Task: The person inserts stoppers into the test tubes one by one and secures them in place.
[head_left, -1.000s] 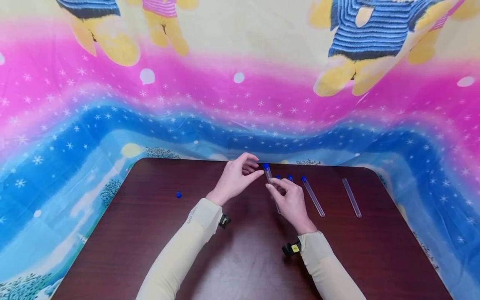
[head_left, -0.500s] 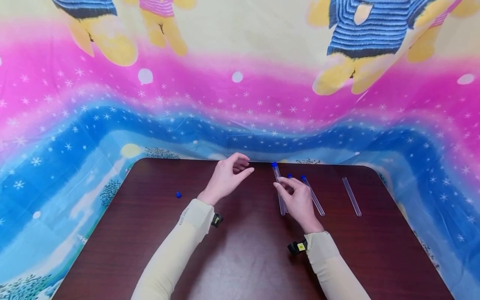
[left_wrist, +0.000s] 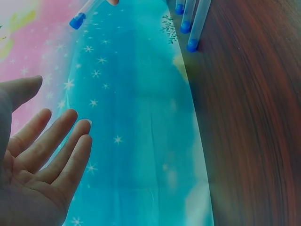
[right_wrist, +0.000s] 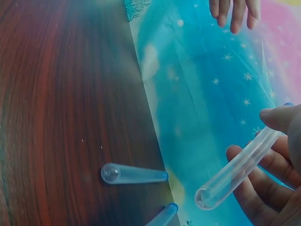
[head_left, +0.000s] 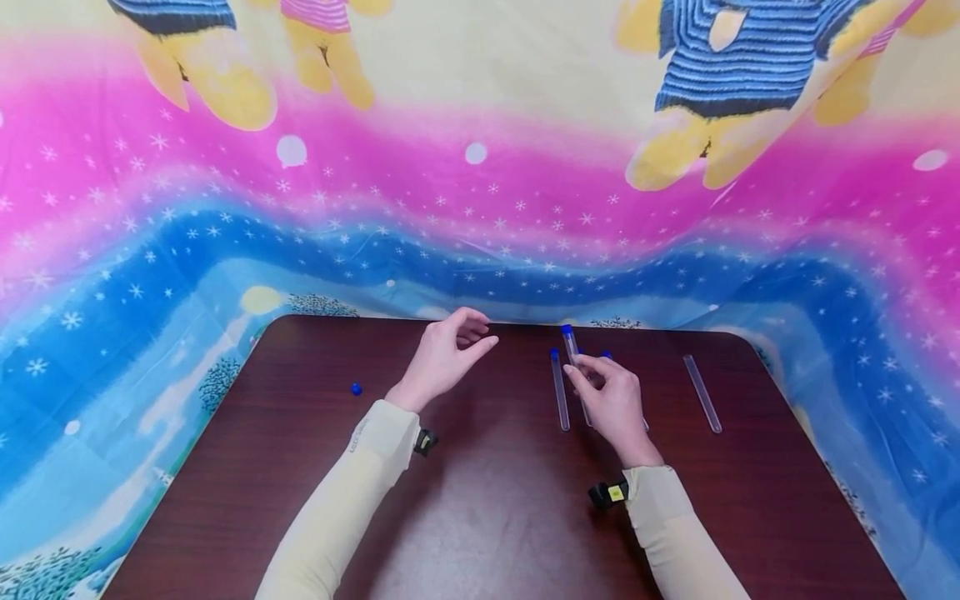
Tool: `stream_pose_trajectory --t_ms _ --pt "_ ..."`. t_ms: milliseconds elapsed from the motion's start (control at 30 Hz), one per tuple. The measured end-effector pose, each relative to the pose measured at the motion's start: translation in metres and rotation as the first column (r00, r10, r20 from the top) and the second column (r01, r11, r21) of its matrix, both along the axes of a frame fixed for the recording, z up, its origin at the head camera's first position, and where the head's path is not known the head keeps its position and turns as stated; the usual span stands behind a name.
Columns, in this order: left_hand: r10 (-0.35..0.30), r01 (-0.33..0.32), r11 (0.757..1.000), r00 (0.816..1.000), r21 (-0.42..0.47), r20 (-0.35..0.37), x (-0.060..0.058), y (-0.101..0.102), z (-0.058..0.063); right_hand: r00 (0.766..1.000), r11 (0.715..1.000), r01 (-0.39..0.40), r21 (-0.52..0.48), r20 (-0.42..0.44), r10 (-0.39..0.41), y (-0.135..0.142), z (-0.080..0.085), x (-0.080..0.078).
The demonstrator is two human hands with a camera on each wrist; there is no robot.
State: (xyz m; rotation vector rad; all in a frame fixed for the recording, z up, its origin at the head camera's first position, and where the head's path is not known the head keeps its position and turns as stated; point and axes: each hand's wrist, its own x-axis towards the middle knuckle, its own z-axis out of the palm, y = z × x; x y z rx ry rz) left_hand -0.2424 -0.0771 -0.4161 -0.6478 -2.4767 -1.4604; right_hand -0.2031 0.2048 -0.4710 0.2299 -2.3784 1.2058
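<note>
My right hand (head_left: 611, 408) pinches a clear test tube (right_wrist: 235, 172) between thumb and fingers, raised over the right half of the table. The tube's blue cap (head_left: 567, 330) points away from me, and part of its length hides behind the fingers. To the left of it, my left hand (head_left: 442, 354) hovers above the table with fingers spread and nothing in them. Just left of the right hand lies a capped test tube (head_left: 560, 392). More capped test tubes (left_wrist: 187, 19) lie beside it, mostly covered by the right hand in the head view.
A loose blue cap (head_left: 356, 389) sits on the left part of the dark wooden table (head_left: 480, 517). An uncapped test tube (head_left: 702, 393) lies at the right. A printed cloth (head_left: 480, 217) hangs behind the table's far edge.
My right hand has moved right with the capped test tube, uncovering one tube on the table and covering others. My left hand has drawn away to the left.
</note>
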Motion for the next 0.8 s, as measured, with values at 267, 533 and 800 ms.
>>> stream_pose_trajectory --t_ms 267,533,800 --pt "0.023 -0.023 1.000 1.000 -0.012 0.008 0.001 -0.009 -0.002 0.999 0.999 0.032 0.024 -0.010 -0.032 0.010 0.000 0.000" --pt "0.045 -0.045 0.998 0.999 -0.033 0.012 0.003 -0.017 -0.007 0.997 0.996 0.066 0.059 -0.051 -0.063 0.017 0.000 0.002" --pt "0.061 -0.060 0.998 0.998 -0.029 0.016 0.009 -0.026 -0.017 0.995 0.994 0.085 0.070 -0.051 -0.081 0.024 0.000 0.001"
